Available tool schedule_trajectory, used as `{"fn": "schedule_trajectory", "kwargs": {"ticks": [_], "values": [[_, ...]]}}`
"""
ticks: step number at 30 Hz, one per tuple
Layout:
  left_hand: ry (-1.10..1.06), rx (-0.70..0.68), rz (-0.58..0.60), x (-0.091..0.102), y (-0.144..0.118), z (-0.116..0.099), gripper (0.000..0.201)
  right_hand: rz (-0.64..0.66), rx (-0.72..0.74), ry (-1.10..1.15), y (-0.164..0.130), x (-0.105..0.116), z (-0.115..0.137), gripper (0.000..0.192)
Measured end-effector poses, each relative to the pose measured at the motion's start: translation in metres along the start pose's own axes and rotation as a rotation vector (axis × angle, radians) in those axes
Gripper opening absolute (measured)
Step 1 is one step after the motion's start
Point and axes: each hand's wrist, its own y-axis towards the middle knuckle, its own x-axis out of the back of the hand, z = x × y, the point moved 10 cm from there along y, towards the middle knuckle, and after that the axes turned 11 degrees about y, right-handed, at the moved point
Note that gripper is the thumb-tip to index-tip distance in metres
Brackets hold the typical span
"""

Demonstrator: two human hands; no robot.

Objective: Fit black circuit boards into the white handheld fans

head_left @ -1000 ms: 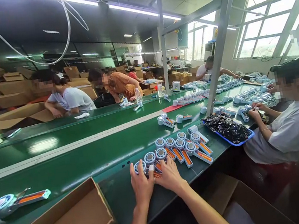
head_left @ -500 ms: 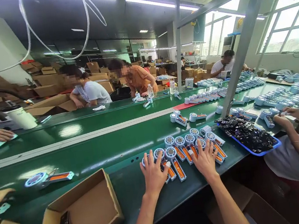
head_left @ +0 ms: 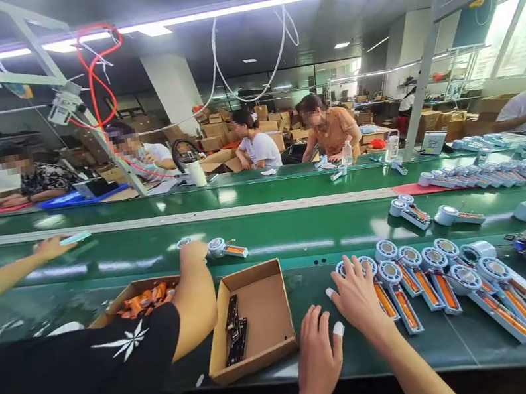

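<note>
While both hands sit flat on the counter (head_left: 323,375), neither grip holds anything. Left hand (head_left: 319,352) is spread, palm down, on bare green just right of the box (head_left: 261,305); there is white tape on a fingertip. Right hand (head_left: 358,299) is splayed with its fingers over the near-left end of the fan row (head_left: 433,283), touching the first units and not closed on any. The fans lie side by side, round heads at 12 o'clock, orange handles toward 6. The box at 9 o'clock holds dark boards (head_left: 235,329). A co-worker's arm (head_left: 191,296) reaches to a single fan (head_left: 226,249) at 11 o'clock.

Step, as I judge it: lining up or selecting from the row. Next move needs a pinch on one handle without nudging its neighbours.
</note>
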Motion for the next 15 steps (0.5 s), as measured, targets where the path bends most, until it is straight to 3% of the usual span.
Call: {"fn": "schedule_trajectory", "kwargs": {"ticks": [3,6,11,14,15], "values": [[-0.017,0.028,0.002,-0.003,0.002,0.002,0.030,-0.014,-0.081,-0.036,0.004,-0.015,-0.012,0.039],[-0.042,0.035,-0.007,0.002,0.006,-0.003,0.026,-0.092,-0.031,-0.062,0.000,-0.025,-0.021,0.054],[-0.089,-0.043,-0.035,0.036,0.003,-0.010,0.034,-0.133,0.029,-0.048,-0.005,-0.029,-0.028,0.057],[-0.007,0.034,0.012,0.067,0.010,0.020,0.038,-0.205,0.034,-0.043,-0.019,-0.021,-0.036,0.059],[0.113,0.150,0.121,0.069,0.013,0.044,0.040,-0.242,0.029,-0.041,-0.026,-0.018,-0.042,0.058]]}}
